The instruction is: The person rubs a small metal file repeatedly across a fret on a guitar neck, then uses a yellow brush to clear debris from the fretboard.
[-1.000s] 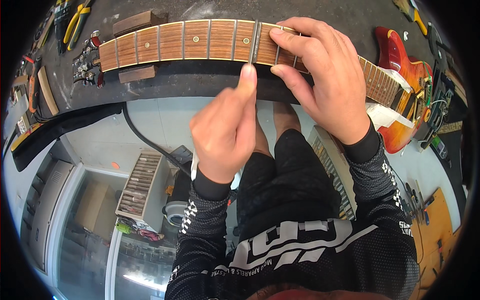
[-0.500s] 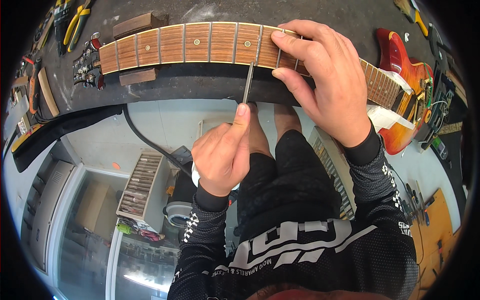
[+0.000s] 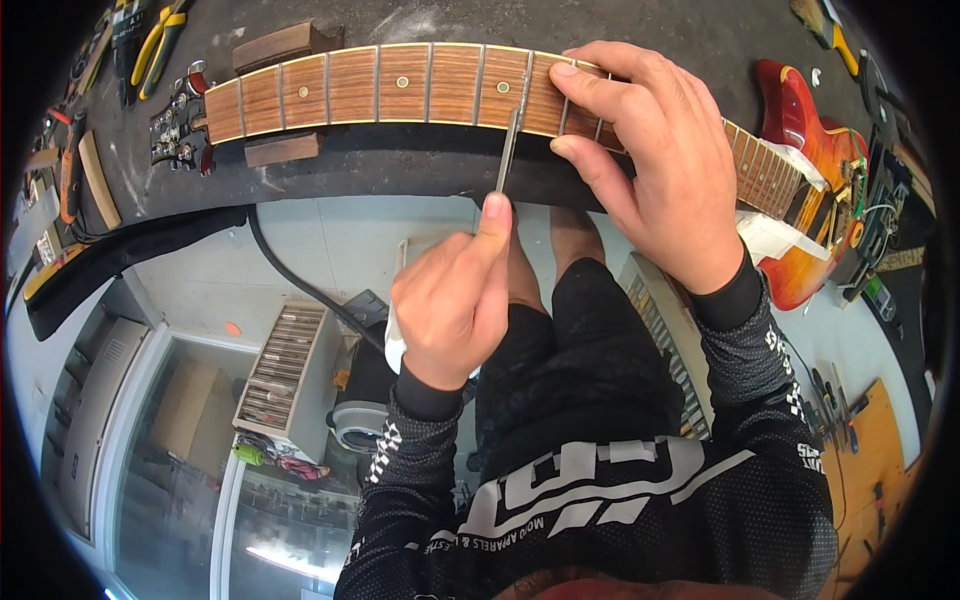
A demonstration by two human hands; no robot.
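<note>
A guitar neck (image 3: 353, 88) with a brown wood fretboard, metal frets and round dot inlays lies across the bench, its headstock (image 3: 182, 128) at the left. My left hand (image 3: 452, 295) is closed around a slim metal file (image 3: 508, 152), forefinger stretched along it. The file's tip rests over the fretboard's near edge, close to one fret. My right hand (image 3: 650, 160) grips the neck just right of that fret, fingertips on the fretboard and thumb at its near edge. The palm hides the neck's middle. Further right is the red-orange guitar body (image 3: 795, 105).
Wooden blocks (image 3: 283, 149) sit beside the neck near the headstock. Yellow-handled pliers (image 3: 156, 50) and other tools lie at the far left, a brush (image 3: 838, 40) at the far right. The dark bench (image 3: 400, 165) ends just in front of me. Below stands a drawer cabinet (image 3: 285, 365).
The file has slid away from me, its tip now further over the fretboard, and my left hand has moved with it. My right hand keeps its grip. The whole neck appears slightly further right.
</note>
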